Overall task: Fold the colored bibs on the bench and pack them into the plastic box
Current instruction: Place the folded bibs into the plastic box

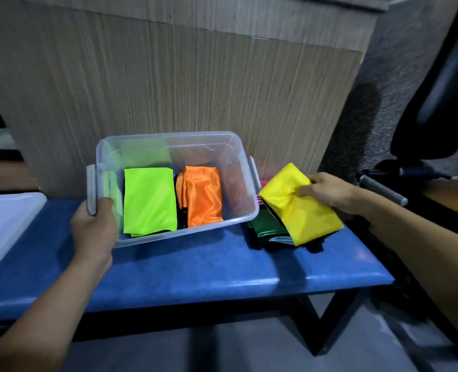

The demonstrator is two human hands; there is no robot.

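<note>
A clear plastic box (245, 210) stands on the blue bench (195, 269). Inside it lie a folded lime-green bib (150, 201) on the left and a folded orange bib (203, 196) on the right, with dark fabric under them. My left hand (95, 226) grips the box's left end by its latch. My right hand (327, 193) grips a folded yellow bib (300, 210) just right of the box. The yellow bib sits atop a pile of folded bibs, among them a dark green one (266, 226) and black ones.
A translucent white lid (5, 224) lies on the bench at the far left. A wood-grain panel (182, 89) rises right behind the box. A dark office chair (437, 116) and its armrest stand at the right. Grey floor shows under the bench.
</note>
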